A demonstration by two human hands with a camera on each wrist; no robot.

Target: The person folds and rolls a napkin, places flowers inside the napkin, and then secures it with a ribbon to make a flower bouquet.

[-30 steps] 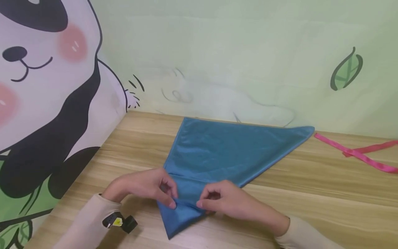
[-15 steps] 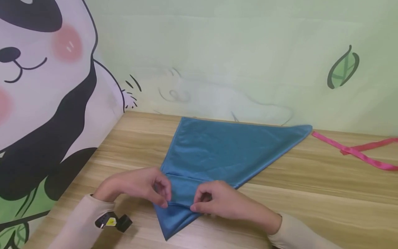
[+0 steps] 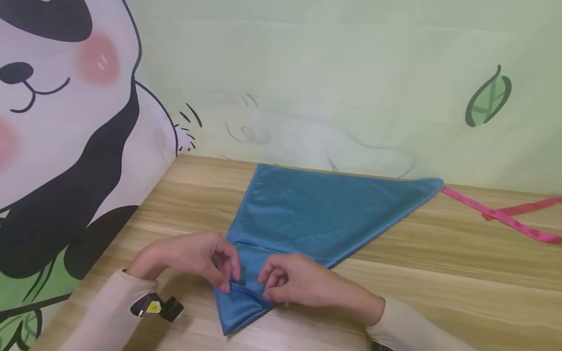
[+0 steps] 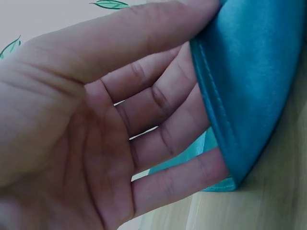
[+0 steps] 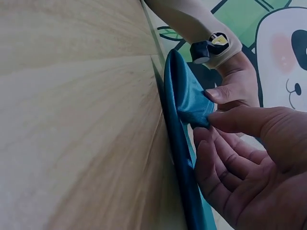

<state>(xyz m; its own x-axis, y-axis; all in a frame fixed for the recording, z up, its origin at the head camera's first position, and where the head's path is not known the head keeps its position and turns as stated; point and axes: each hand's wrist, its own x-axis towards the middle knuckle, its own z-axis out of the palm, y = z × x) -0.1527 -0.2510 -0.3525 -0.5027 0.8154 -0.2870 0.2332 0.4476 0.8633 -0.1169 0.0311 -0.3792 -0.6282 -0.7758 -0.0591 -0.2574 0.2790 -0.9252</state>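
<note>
A blue satin cloth, laid in a roughly triangular shape, has its near end raised in a small fold. My left hand pinches this fold at its left side; in the left wrist view the thumb lies on the stitched hem and the fingertips go behind the cloth. From the right, my right hand holds the fold's other side. The right wrist view shows its thumb on the lifted cloth edge, with the forefinger just below and the other fingers loosely bent.
Under the cloth is a wood-grain table. Two pink ribbons lie crossed at the far right, one end close to the cloth's right tip. A printed panda wall and a pale green wall border the table.
Both hands and the cloth's near corner have shifted a little left. My right forefinger and thumb stand slightly further apart than before. The ribbons stay where they were.
</note>
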